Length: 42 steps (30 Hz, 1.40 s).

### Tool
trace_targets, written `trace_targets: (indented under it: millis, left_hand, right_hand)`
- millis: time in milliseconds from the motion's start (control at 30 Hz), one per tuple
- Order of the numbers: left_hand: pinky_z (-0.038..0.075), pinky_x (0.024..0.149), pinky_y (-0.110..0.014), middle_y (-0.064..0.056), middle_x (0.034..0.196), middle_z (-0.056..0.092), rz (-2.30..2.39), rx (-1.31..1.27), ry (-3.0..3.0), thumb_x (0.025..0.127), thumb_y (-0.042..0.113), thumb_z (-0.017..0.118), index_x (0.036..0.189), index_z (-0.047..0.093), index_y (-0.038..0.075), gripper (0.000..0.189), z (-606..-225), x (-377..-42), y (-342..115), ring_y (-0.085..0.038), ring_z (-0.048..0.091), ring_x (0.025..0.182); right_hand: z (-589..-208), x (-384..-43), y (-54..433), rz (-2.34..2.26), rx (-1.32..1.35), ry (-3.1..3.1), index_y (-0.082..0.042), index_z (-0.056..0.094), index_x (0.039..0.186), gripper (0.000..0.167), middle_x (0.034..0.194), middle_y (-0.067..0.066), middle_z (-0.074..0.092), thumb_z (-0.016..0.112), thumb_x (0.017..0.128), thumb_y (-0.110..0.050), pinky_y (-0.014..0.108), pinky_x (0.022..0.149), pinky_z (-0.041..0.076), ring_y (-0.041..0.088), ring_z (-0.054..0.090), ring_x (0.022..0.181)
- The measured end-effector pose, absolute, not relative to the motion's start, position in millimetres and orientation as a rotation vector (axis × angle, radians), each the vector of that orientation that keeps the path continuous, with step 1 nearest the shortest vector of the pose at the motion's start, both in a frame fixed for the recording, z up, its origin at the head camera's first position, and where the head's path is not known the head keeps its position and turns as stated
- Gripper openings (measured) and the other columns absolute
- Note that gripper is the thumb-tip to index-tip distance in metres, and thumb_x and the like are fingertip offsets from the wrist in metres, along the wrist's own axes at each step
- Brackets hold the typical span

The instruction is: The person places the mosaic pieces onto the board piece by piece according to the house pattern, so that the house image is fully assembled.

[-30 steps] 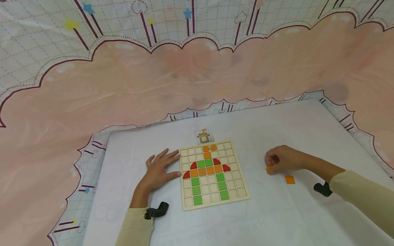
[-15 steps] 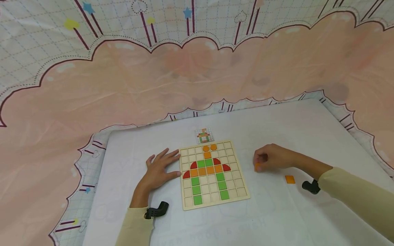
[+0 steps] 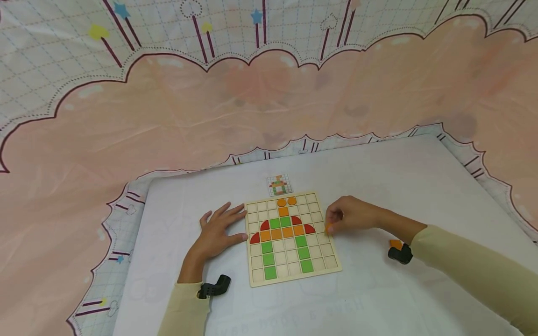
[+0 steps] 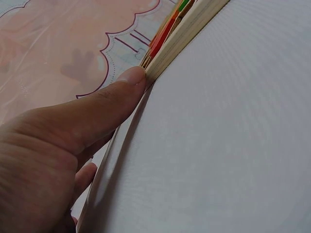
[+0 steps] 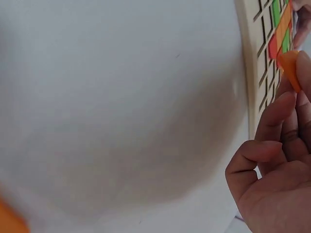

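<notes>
A square wooden grid board lies on the white tabletop. Set in its cells are orange, green and red tiles, among them two orange round ones at the far edge. My left hand has its fingers spread, thumb and fingertips touching the board's left edge; in the left wrist view, the thumb meets the board's side. Over the board's right edge, my right hand pinches an orange tile between thumb and finger. The tile's full shape is partly hidden by the fingers.
A small picture card with a coloured grid pattern lies just beyond the board. Another orange tile is on the table at right, partly covered by the black wrist camera. A patterned cloth hangs beyond the table.
My right hand has moved left with the pinched orange tile, from the table at right to the board's right edge. My left hand has stayed in place.
</notes>
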<state>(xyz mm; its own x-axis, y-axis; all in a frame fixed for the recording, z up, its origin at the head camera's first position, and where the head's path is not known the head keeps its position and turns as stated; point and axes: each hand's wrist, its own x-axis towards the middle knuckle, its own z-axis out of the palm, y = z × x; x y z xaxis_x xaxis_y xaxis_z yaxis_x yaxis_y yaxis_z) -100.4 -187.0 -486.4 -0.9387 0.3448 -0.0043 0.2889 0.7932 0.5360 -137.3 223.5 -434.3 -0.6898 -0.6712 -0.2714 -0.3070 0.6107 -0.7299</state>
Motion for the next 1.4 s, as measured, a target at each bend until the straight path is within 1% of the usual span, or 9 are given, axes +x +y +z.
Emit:
trace_targets:
  millis: [200,433,633,733,867,967,1133,1333,1400]
  left_hand:
    - [0.002,0.118,-0.069,0.004,0.160,0.046,0.845,0.506,2.869,0.083,0.042,0.082,0.148,0.057,0.023,0.072,-486.0,-100.5,-186.9,-0.031,0.021,0.157]
    - [0.002,0.117,-0.070,0.004,0.161,0.045,0.854,0.515,2.872,0.084,0.041,0.082,0.148,0.056,0.023,0.072,-487.6,-100.6,-188.1,-0.031,0.021,0.157]
    - [0.003,0.117,-0.069,0.004,0.160,0.046,0.868,0.534,2.876,0.083,0.041,0.083,0.148,0.057,0.023,0.072,-486.5,-100.3,-188.7,-0.031,0.023,0.157]
    - [0.002,0.118,-0.069,0.004,0.160,0.046,0.865,0.534,2.873,0.083,0.042,0.082,0.148,0.056,0.023,0.073,-486.5,-100.5,-189.0,-0.031,0.022,0.157]
    - [0.002,0.118,-0.069,0.005,0.161,0.045,0.862,0.530,2.867,0.084,0.043,0.082,0.149,0.055,0.024,0.073,-486.9,-101.0,-189.1,-0.031,0.021,0.157]
    - [0.002,0.118,-0.069,0.005,0.161,0.045,0.860,0.525,2.867,0.084,0.043,0.082,0.149,0.055,0.024,0.073,-487.4,-101.4,-189.2,-0.030,0.021,0.157]
    - [0.002,0.118,-0.069,0.005,0.161,0.045,0.855,0.524,2.869,0.084,0.043,0.082,0.149,0.055,0.025,0.072,-487.7,-101.7,-188.8,-0.030,0.021,0.157]
    - [0.002,0.118,-0.069,0.005,0.161,0.045,0.846,0.525,2.870,0.084,0.044,0.082,0.148,0.056,0.024,0.073,-486.9,-101.6,-188.8,-0.031,0.021,0.157]
    - [0.002,0.118,-0.069,0.005,0.161,0.045,0.848,0.525,2.869,0.083,0.044,0.082,0.148,0.056,0.024,0.073,-486.5,-101.5,-188.7,-0.030,0.021,0.157]
  right_hand:
    - [-433.8,-134.8,198.5,-0.941,-0.677,2.236,-0.018,0.074,0.086,0.013,0.075,-0.006,0.064,0.083,0.086,-0.027,0.023,0.069,0.047,0.013,0.057,0.076]
    - [-433.9,-134.9,171.6,-0.999,-0.658,2.175,-0.019,0.074,0.086,0.013,0.076,-0.005,0.066,0.084,0.085,-0.027,0.026,0.072,0.047,0.015,0.058,0.078]
    - [-434.9,-133.4,149.2,-1.066,-0.679,2.093,-0.017,0.074,0.088,0.016,0.074,-0.004,0.067,0.087,0.082,-0.025,0.024,0.067,0.048,0.013,0.059,0.073]
    - [-436.6,-130.8,139.0,-1.095,-0.674,2.044,-0.015,0.075,0.091,0.017,0.074,-0.003,0.068,0.087,0.082,-0.022,0.022,0.064,0.049,0.011,0.060,0.070]
    - [-438.0,-124.6,128.8,-1.129,-0.648,1.975,-0.010,0.075,0.096,0.017,0.076,0.000,0.070,0.085,0.083,-0.014,0.024,0.066,0.057,0.012,0.064,0.067]
    - [-438.8,-119.4,123.3,-1.107,-0.639,1.974,-0.011,0.075,0.097,0.012,0.078,0.000,0.070,0.081,0.087,-0.012,0.026,0.069,0.059,0.012,0.065,0.070]
    - [-440.1,-112.9,116.9,-1.041,-0.698,2.002,-0.016,0.075,0.094,0.006,0.080,-0.002,0.070,0.076,0.091,-0.011,0.026,0.071,0.057,0.012,0.065,0.074]
    - [-441.0,-106.7,110.3,-0.970,-0.782,2.052,-0.023,0.075,0.089,0.010,0.079,-0.007,0.071,0.080,0.088,-0.015,0.022,0.069,0.054,0.007,0.064,0.074]
    - [-441.1,-104.1,108.0,-0.954,-0.786,2.059,-0.023,0.075,0.087,0.011,0.078,-0.008,0.072,0.082,0.086,-0.015,0.022,0.068,0.052,0.006,0.063,0.073]
